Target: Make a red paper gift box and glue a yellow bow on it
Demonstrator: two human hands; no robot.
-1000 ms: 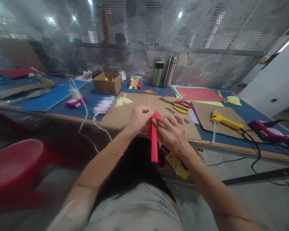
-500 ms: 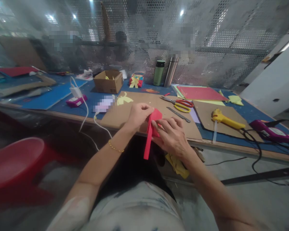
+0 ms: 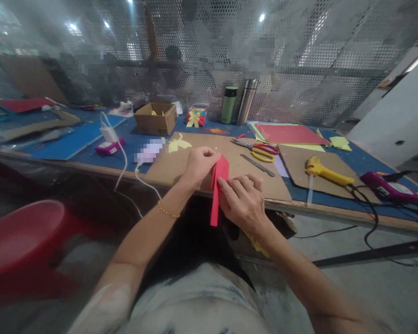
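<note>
Folded red paper point(image 3: 223, 168), with a long narrow strip hanging from it, is held between my hands above the table's front edge. My left hand point(image 3: 201, 166) pinches its upper left corner between thumb and fingers. Lower down, my right hand point(image 3: 244, 197) grips the right side, its thumb and curled fingers pressed on the strip. A brown cardboard sheet point(image 3: 174, 169) lies on the table beyond my hands. On that sheet rest scissors point(image 3: 261, 150) with red and yellow handles, a grey blade point(image 3: 257, 165) and a yellow paper bow point(image 3: 179, 143).
A yellow glue gun point(image 3: 329, 174) lies on another cardboard piece at right, its cable running to a purple power strip point(image 3: 390, 188). Behind stand an open carton point(image 3: 155, 118), a green bottle point(image 3: 229, 105) and a steel flask point(image 3: 247, 103). A red stool point(image 3: 24, 234) is at lower left.
My right hand has drawn its fingers in and shifted slightly left and down along the red paper. The paper has turned and looks narrower. My left hand keeps its pinch.
</note>
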